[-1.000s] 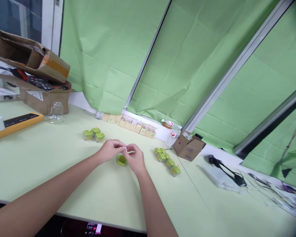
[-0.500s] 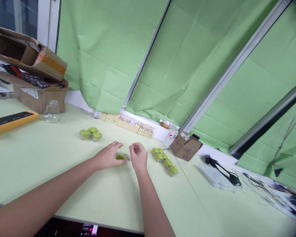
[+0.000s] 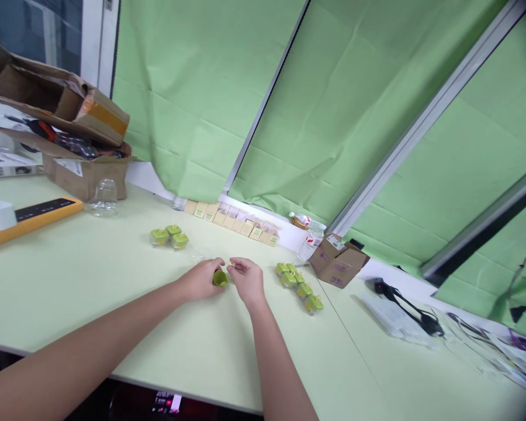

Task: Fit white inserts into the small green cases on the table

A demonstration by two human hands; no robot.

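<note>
My left hand [image 3: 200, 279] is closed around a small green cap [image 3: 220, 278] just above the pale green table [image 3: 114, 304]. My right hand [image 3: 246, 279] is right beside it, fingers pinched on something small and pale I cannot make out. Three green-lidded little containers [image 3: 170, 237] sit to the left beyond my hands. A row of several more green-lidded containers [image 3: 298, 285] lies to the right of my right hand.
Open cardboard boxes [image 3: 65, 140] and a clear glass jar [image 3: 104, 197] stand at the back left, with a yellow-edged device [image 3: 30, 214]. Small tan packets [image 3: 232, 221] line the wall. A small cardboard box [image 3: 338, 260], plastic bottles [image 3: 309, 237] and black cables [image 3: 403, 304] lie right.
My left hand went down to the green cap on the table and has closed round it, lifting it slightly. My right hand stayed beside it, still pinched.
</note>
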